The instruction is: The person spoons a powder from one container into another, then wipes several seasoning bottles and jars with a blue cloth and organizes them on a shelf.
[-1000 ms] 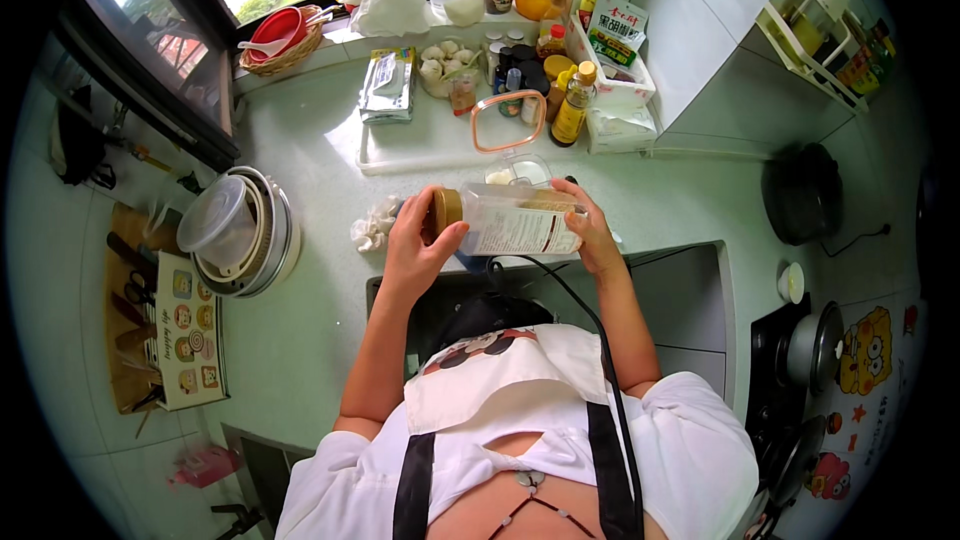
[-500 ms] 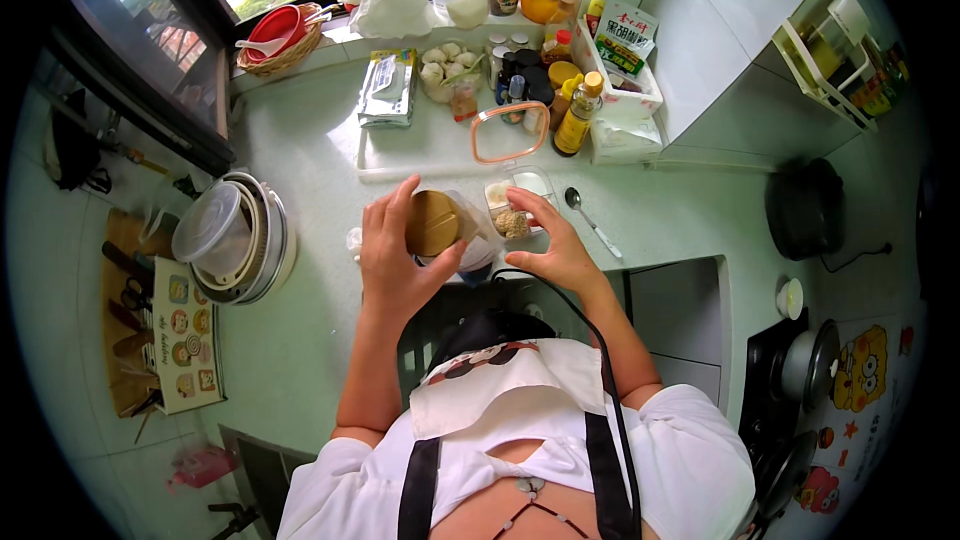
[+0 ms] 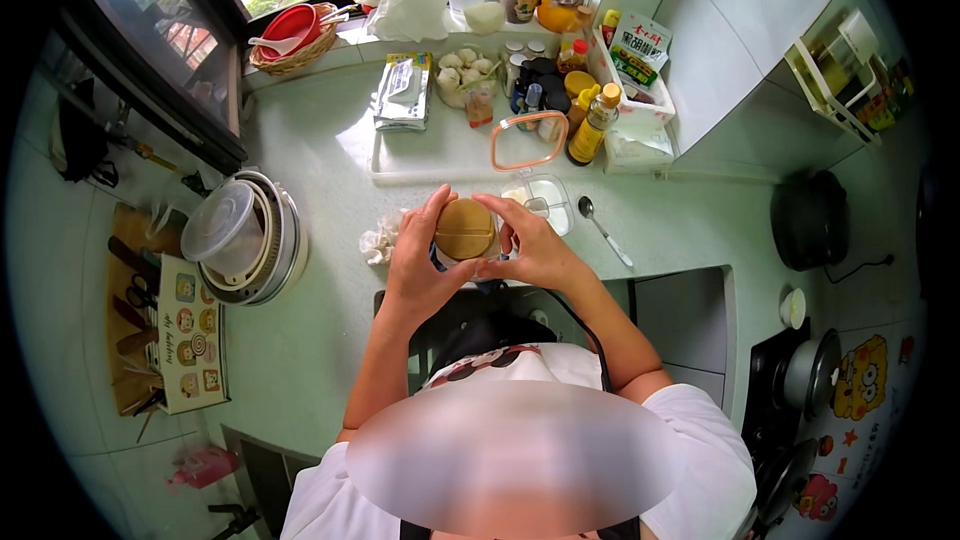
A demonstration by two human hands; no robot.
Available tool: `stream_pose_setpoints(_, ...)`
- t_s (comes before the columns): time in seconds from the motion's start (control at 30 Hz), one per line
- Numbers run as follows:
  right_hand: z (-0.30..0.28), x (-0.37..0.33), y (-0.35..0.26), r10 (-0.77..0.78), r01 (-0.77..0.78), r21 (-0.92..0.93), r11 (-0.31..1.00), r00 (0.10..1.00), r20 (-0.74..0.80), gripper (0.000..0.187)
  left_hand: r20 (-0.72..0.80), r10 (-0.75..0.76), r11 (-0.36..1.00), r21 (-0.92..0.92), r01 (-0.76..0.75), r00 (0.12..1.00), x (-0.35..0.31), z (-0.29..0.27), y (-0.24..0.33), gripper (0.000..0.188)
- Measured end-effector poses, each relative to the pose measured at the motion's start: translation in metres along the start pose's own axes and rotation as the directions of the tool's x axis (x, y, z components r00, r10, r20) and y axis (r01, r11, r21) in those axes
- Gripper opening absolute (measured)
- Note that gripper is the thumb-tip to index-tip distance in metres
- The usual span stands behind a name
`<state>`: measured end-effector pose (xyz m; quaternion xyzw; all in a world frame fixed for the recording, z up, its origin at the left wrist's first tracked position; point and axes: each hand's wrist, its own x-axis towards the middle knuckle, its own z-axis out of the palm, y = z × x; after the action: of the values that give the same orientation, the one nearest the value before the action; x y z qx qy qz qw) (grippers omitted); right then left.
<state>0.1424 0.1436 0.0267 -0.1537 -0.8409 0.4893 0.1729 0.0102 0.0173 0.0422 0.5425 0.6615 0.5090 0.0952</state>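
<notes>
Between my two hands, close to the counter's front edge, is a jar with a round tan lid (image 3: 466,228). My left hand (image 3: 418,252) curves round its left side, thumb at the near side. Cupping the right side is my right hand (image 3: 538,250), its fingertips against the lid's edge. The fingers hide most of the jar's body. Just beyond my right hand, a clear divided seasoning box (image 3: 556,224) with white contents has its orange-rimmed lid (image 3: 528,143) flipped up. My right hand partly covers that box. A spoon (image 3: 606,232) lies to its right.
A crumpled white thing (image 3: 380,240) lies left of my left hand. Stacked bowls and strainers (image 3: 292,240) stand farther left. A white tray (image 3: 400,166) at the back holds garlic, packets and bottles. A sink (image 3: 680,325) opens at the near right; pots (image 3: 805,370) stand beyond.
The jar has moved right and now shows its lid upward. My right hand has closed in from the seasoning box onto the jar's right side. The view has shifted slightly.
</notes>
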Motion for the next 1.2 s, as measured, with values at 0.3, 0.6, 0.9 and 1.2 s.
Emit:
stream_pose_setpoints(0.3,0.007,0.004,-0.007,0.008,-0.008,0.000,1.000,0.994,-0.104,0.069,0.074,-0.030,0.995,-0.095,0.037,0.997,0.001,-0.006,-0.007,0.083)
stream_pose_setpoints(0.6,0.003,0.009,-0.010,0.061,-0.066,-0.004,0.998,0.945,-0.320,0.073,0.085,-0.202,0.912,-0.346,0.219,0.976,-0.006,-0.016,-0.050,0.058)
stream_pose_setpoints(0.9,-0.006,0.014,0.003,0.151,-0.069,0.240,0.968,0.926,-0.346,0.067,0.170,-0.178,0.974,-0.107,0.198,0.969,-0.018,-0.030,-0.077,0.050)
stream_pose_setpoints(1.2,-0.010,0.031,-0.008,0.110,0.036,0.339,0.940,0.909,-0.401,0.069,0.159,-0.214,0.963,-0.132,0.235,0.964,-0.018,-0.032,-0.100,0.057)
